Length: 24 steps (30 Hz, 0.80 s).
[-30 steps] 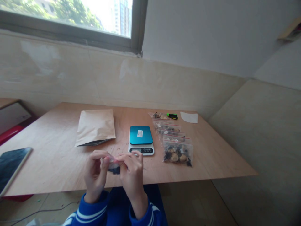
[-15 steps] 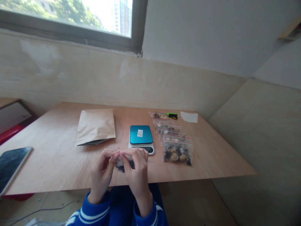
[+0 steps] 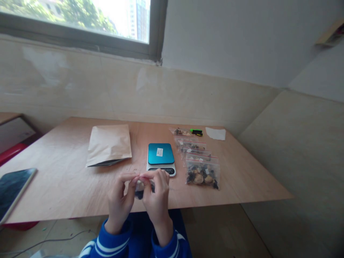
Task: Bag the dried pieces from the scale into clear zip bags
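Between my hands, near the table's front edge, hangs a small clear plastic bag (image 3: 139, 194) with dark pieces inside. My left hand (image 3: 122, 195) and my right hand (image 3: 156, 190) pinch its top edge, fingertips close together; much of the bag is hidden behind the fingers. Just beyond them stands a kitchen scale (image 3: 161, 154) with a blue-green top and a small white label. Right of the scale, several zip bags of dried food (image 3: 202, 175) lie in an overlapping row; the nearest holds dark pieces and round tan ones.
A brown paper pouch (image 3: 109, 145) lies left of the scale, its mouth partly open. A tablet-like device (image 3: 14, 191) rests at the table's left edge. Green-and-black cutters (image 3: 196, 132) and a white paper (image 3: 215, 133) lie at the back right.
My left hand has shifted slightly right, closer to my right hand, along the bag's top. Both hands still pinch the bag. The things on the table stay put.
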Each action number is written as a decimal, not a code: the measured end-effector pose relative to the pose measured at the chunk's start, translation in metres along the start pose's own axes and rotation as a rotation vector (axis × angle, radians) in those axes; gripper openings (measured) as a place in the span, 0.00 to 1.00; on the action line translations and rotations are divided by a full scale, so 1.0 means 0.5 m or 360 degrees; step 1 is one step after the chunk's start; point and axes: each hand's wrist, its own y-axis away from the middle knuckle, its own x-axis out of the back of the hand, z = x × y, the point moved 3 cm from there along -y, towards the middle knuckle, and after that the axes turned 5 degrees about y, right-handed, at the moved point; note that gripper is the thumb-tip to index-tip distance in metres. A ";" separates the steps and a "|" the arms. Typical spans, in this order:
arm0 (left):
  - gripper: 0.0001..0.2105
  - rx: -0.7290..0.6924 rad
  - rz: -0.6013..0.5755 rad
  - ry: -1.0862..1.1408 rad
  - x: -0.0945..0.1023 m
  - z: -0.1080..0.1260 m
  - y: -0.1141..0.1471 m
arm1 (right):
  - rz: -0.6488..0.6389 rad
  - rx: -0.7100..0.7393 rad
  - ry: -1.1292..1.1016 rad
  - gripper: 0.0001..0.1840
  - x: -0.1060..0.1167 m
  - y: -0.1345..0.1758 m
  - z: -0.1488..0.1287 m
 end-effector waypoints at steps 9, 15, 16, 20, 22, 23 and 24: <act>0.03 0.0118 0.0036 0.0027 0.018 -0.011 -0.004 | -0.0119 0.0153 0.0012 0.12 -0.011 0.002 0.029; 0.03 0.0289 -0.0138 0.0101 0.005 -0.013 -0.005 | -0.0133 0.0165 0.0055 0.10 -0.007 0.000 0.033; 0.03 0.0303 -0.0128 0.0082 0.004 -0.016 -0.005 | -0.0151 0.0186 0.0072 0.09 -0.004 -0.002 0.034; 0.02 0.0375 -0.0031 0.0089 0.006 -0.029 -0.004 | -0.0228 0.0173 0.0127 0.05 0.010 -0.012 0.050; 0.02 0.0396 0.0017 0.0116 0.009 -0.031 -0.005 | -0.0256 0.0143 0.0144 0.05 0.017 -0.014 0.061; 0.02 0.0397 0.0025 0.0130 0.009 -0.031 -0.006 | -0.0260 0.0135 0.0153 0.06 0.019 -0.014 0.067; 0.02 0.0401 0.0019 0.0145 0.009 -0.031 -0.007 | -0.0258 0.0132 0.0159 0.08 0.021 -0.013 0.071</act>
